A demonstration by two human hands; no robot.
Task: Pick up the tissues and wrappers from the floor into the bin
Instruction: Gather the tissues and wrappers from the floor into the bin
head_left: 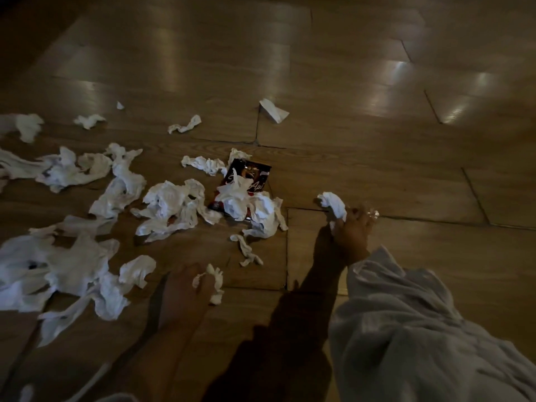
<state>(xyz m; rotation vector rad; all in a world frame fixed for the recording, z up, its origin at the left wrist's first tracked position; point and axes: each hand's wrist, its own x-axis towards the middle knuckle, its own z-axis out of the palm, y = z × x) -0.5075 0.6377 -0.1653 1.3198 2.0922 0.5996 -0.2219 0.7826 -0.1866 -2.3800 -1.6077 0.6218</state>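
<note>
Several crumpled white tissues [171, 204] lie scattered over the left and middle of the wooden floor [377, 111]. Among them a dark red wrapper [249, 174] lies flat, partly covered by tissue. My right hand [352, 232], reaching out of a pale loose sleeve, grips a white tissue wad [333, 206] low over the floor, right of the pile. Nearer to me, my left hand [184, 288] is dim and blurred, and its fingers hold a small crumpled tissue [213, 282]. No bin is in view.
A folded white paper scrap [274, 111] lies apart, farther out on the floor. More tissue pieces [29, 127] run off the left edge. My pale sleeve [420, 329] fills the lower right. The floor to the right bears only light reflections.
</note>
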